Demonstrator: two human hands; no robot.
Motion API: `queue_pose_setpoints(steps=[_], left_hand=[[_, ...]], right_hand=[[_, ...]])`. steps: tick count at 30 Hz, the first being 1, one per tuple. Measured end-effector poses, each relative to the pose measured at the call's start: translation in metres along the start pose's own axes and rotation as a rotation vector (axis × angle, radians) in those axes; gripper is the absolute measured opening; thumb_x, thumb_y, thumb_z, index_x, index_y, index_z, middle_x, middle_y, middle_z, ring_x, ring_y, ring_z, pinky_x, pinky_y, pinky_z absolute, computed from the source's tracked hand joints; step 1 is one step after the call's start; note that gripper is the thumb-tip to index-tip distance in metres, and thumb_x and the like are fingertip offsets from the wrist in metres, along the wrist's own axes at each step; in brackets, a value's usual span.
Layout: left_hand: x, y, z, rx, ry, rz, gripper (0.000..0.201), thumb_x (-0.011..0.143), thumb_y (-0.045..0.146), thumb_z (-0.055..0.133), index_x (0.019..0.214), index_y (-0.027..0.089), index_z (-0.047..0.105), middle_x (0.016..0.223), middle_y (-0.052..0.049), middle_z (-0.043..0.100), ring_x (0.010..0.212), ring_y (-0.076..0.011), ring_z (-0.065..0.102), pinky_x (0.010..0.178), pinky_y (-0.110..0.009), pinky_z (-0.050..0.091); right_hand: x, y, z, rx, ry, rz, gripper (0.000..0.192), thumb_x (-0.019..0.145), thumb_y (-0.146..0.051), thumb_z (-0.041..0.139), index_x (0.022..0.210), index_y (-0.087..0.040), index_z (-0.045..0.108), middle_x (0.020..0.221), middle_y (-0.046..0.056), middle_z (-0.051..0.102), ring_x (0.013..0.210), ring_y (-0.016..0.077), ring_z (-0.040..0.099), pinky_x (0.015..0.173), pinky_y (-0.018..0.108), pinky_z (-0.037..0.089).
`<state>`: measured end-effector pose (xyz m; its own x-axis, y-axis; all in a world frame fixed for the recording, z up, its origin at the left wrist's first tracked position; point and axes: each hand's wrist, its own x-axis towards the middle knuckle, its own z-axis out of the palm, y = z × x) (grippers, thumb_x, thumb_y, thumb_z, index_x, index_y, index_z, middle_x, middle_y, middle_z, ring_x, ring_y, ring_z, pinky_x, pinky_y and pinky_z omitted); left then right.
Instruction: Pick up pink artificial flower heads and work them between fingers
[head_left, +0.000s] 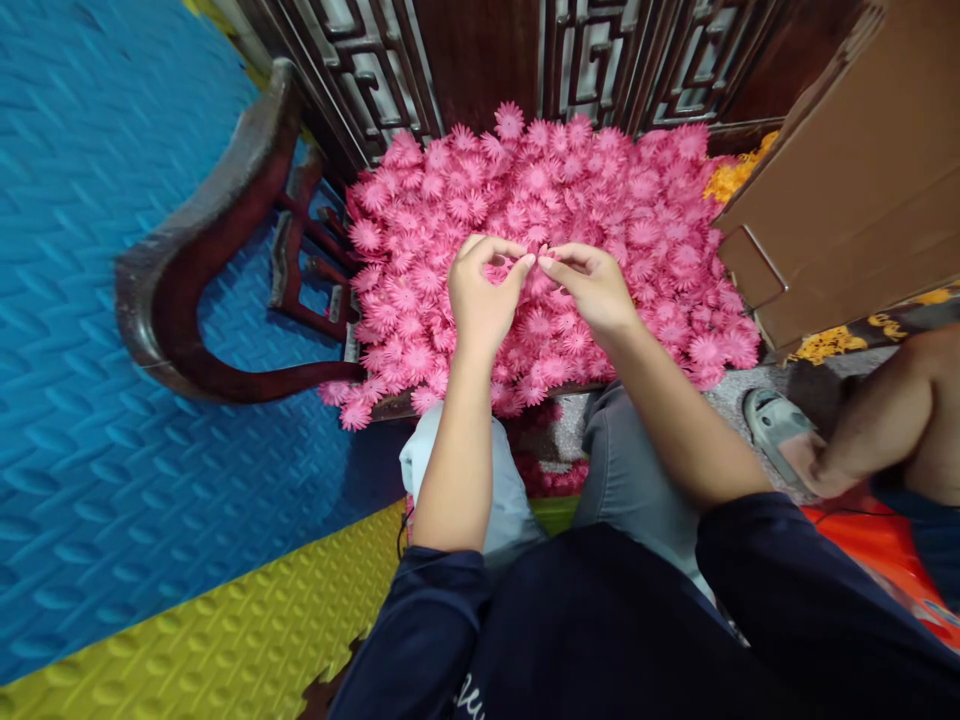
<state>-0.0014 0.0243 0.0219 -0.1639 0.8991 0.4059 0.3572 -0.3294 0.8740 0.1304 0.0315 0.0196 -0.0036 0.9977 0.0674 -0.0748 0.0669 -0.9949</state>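
A: Underfoot, blue foam floor mat [90,300] along the left edge, yellow mat [225,640] at the bottom left. Against the far edge, dark carved wooden furniture [465,50]; toppled at the left, a curved wooden chair [195,300]; at the right edge, a brown cardboard box [855,170].

B: And in the middle?

A: Wide heap of pink paper flowers [622,200] spread over a low surface, reaching its near edge just above grey-trousered knees. Orange flowers [731,178] peeking out beside the box. Another person's leg [892,420] and grey sandal [772,425] at the right.

B: The hands?

A: Left hand [480,295] and right hand [592,285] raised over the heap's centre, fingertips touching. Both pinched shut on one small pink flower piece [541,254], mostly hidden between thumbs and forefingers.

B: Step in hand?

A: Probably shaping or joining a single flower, mid-pinch. Next move likely needing a light, steady twist, then release onto the heap without crushing petals.
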Motion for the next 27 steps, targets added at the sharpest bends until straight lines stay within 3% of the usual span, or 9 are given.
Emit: queue_pose_setpoints(steps=[6,11,18,27], left_hand=[[0.0,-0.004,0.004,-0.101,-0.05,-0.032,0.01,0.075,0.019,0.067,0.073,0.021,0.057,0.077,0.001,0.063,0.077,-0.011,0.058,0.078,-0.024,0.046],[0.002,-0.01,0.005,-0.218,-0.064,-0.123,0.014,0.074,0.022,0.069,0.087,0.021,0.063,0.083,-0.001,0.068,0.08,-0.0125,0.063,0.08,-0.027,0.049],[0.002,-0.013,0.004,-0.248,-0.109,-0.171,0.004,0.071,0.017,0.067,0.075,0.02,0.068,0.085,-0.002,0.071,0.08,-0.0124,0.065,0.08,-0.027,0.051],[0.001,-0.011,0.006,-0.226,-0.03,-0.215,0.005,0.066,0.012,0.067,0.064,0.016,0.068,0.069,0.0,0.069,0.064,-0.0107,0.06,0.067,-0.025,0.048]], right_hand=[[-0.001,-0.002,0.002,0.031,-0.026,0.02,0.023,0.063,-0.035,0.078,0.07,-0.02,0.063,0.072,-0.003,0.058,0.066,0.0092,0.05,0.063,0.024,0.041],[0.0,-0.001,0.0,0.0,-0.026,-0.018,0.026,0.061,-0.039,0.079,0.073,-0.02,0.064,0.074,-0.002,0.058,0.066,0.0087,0.048,0.063,0.024,0.041],[0.001,-0.001,-0.001,-0.036,-0.017,-0.007,0.027,0.064,-0.041,0.077,0.075,-0.021,0.063,0.074,-0.002,0.056,0.068,0.0092,0.049,0.064,0.023,0.042],[0.009,0.018,-0.006,-0.036,-0.097,-0.113,0.042,0.062,-0.055,0.073,0.082,-0.02,0.063,0.081,0.0,0.06,0.073,0.0103,0.054,0.071,0.026,0.047]])
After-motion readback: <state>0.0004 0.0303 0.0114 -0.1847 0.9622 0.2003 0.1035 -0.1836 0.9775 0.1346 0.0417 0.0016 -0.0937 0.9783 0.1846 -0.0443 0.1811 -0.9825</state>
